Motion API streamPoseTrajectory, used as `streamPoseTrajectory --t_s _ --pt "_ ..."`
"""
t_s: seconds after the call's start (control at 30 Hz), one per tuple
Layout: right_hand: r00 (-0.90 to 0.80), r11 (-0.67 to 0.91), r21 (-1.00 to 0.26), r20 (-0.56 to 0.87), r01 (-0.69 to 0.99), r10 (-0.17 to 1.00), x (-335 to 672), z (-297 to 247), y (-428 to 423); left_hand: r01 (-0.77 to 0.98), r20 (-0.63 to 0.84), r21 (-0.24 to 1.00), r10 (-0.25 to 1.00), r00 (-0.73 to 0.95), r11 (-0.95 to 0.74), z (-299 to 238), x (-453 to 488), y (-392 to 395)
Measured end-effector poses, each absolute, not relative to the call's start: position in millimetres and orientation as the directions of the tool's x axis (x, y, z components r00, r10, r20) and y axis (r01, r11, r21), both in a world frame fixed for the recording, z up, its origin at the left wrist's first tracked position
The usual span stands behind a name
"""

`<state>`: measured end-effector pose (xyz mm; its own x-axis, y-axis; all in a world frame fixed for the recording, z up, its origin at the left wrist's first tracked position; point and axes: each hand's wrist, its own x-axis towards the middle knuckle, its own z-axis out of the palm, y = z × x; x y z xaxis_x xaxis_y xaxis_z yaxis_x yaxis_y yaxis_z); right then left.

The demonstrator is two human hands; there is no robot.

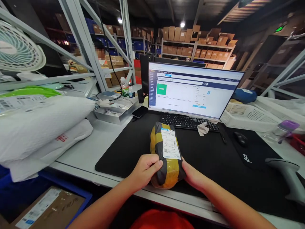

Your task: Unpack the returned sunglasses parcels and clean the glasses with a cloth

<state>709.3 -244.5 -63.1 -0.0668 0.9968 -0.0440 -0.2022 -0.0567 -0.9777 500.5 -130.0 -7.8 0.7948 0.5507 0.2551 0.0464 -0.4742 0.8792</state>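
Centrally, held between both hands over the near edge of a black desk mat (124,152): a dark parcel (168,167) banded in yellow tape, with a white barcoded label (170,144) facing up. Stretched lengthwise away from the body toward a lit monitor (186,92), leaning slightly left at the far end, with the near end close to the front rim of the pale worktop (91,146). Touching on the left: the left hand (145,171), with thumb laid over the top near the label's lower corner and fingers curled, pinching that side. Touching on the right: the right hand (194,175), pressed along the opposite flank and completing the hold, with fingertips hidden. No nearer to one hand than to the other. Hard to tell whether lifted or resting on the mat. Beyond the far end, a keyboard (178,121) with a crumpled tissue (203,129) at its front edge; well to the right, a mouse (240,139) and a handheld scanner (287,176); to the left, a bulky white bag (45,124).
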Motion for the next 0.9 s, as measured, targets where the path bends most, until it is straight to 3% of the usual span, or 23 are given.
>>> streamPoseTrajectory --t_s 0.1,0.23,0.3,0.4,0.5,0.57,0.73,0.9 --pt "0.012 -0.039 -0.890 -0.049 -0.455 0.999 700 -54 -243 0.002 0.370 0.760 0.436 0.821 -0.649 2 505 -139" --pt "0.131 -0.001 -0.837 -0.087 -0.547 0.988 697 -39 -246 -0.052 0.392 0.647 0.274 0.878 -0.760 7 506 -139" --pt "0.211 0.074 -0.841 -0.048 -0.536 0.976 700 -35 -248 -0.064 0.353 0.732 0.297 0.887 -0.678 1 510 -132" --pt "0.317 0.192 -0.855 0.034 -0.481 0.948 710 -31 -252 -0.065 0.289 0.881 0.425 0.858 -0.469 -13 522 -113" --pt "0.365 0.284 -0.857 0.123 -0.429 0.923 720 -27 -255 -0.089 0.294 0.917 0.510 0.809 -0.388 -24 542 -92" --pt "0.384 0.333 -0.865 0.182 -0.375 0.905 723 -27 -255 -0.136 0.278 0.943 0.493 0.824 -0.304 -26 556 -83" --pt "0.384 0.381 -0.919 0.316 -0.105 0.868 723 -44 -251 -0.123 0.083 0.987 0.336 0.938 0.100 -25 576 -88" --pt "0.315 0.254 -0.904 0.366 0.343 0.875 733 -49 -247 -0.204 0.074 0.958 0.515 0.854 0.201 -34 574 -92"
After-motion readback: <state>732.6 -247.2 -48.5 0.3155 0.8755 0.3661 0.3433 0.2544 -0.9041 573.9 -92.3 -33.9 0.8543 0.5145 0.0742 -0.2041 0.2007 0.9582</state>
